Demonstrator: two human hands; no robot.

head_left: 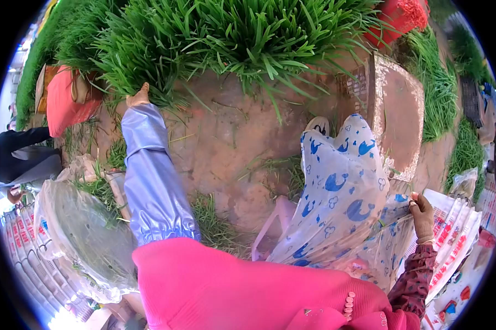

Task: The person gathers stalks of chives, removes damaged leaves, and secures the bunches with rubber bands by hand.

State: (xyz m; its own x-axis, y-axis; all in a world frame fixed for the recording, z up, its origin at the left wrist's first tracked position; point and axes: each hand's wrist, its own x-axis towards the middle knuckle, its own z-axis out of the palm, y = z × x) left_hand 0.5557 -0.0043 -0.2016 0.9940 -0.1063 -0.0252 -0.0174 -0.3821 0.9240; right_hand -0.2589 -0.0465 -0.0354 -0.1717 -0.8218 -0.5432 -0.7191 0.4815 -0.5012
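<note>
My left hand [139, 98], in a shiny blue sleeve cover [154, 165], reaches forward to the near edge of a thick pile of long, narrow green leaves [248, 38] that look like garlic chives. Its thumb stands up, while the leaves and the sleeve hide the other fingers. On the right, my right hand [422, 214] is bent with thumb and fingertips together, beside the edge of the clear plastic apron with blue whales [336, 187] over my legs. What sits between those fingertips is too small to make out.
A rusty, white-edged board [399, 115] stands right of my knees. Red bags [72, 102] lie at the left and far right. Clear plastic sheeting [83, 225] and printed white sacks [451, 231] flank me. Loose leaves litter the wet ground [226, 143]. A person in dark clothes [25, 154] is at far left.
</note>
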